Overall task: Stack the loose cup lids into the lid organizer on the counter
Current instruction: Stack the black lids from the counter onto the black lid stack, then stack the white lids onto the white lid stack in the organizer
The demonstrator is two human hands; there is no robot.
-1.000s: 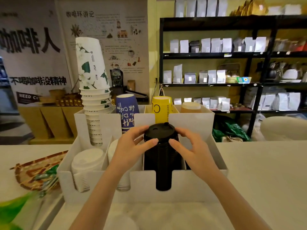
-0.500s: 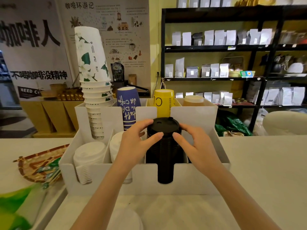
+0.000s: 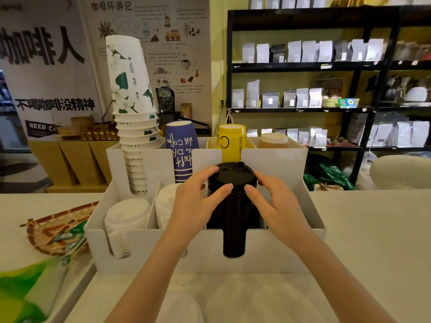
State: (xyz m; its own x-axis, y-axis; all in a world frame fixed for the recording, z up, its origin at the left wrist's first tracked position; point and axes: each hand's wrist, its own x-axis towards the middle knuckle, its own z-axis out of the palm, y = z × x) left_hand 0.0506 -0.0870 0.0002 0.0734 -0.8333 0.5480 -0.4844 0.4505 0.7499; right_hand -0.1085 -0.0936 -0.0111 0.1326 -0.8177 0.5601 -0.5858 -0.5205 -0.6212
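A white lid organizer (image 3: 279, 250) stands on the counter in front of me. Its middle slot holds a tall stack of black lids (image 3: 233, 229), whose top lid rises above the front wall. My left hand (image 3: 198, 203) and my right hand (image 3: 277, 206) clasp the top of this stack from either side, thumbs at the front. Two stacks of white lids fill the left slots: one (image 3: 127, 215) at the far left, the other (image 3: 164, 201) partly hidden by my left hand. A loose white lid (image 3: 182, 308) lies blurred on the counter near my arms.
The organizer's back slots hold upside-down cups: a tall white floral stack (image 3: 130, 89), a blue cup (image 3: 179, 148), a yellow cup (image 3: 232, 141) and a brown one (image 3: 272, 139). A woven tray (image 3: 46, 231) and a green packet (image 3: 21, 292) lie at the left. Shelves stand behind.
Both hands have stayed on the top of the black stack, with the fingers closing in a little. My view has tilted down slightly.
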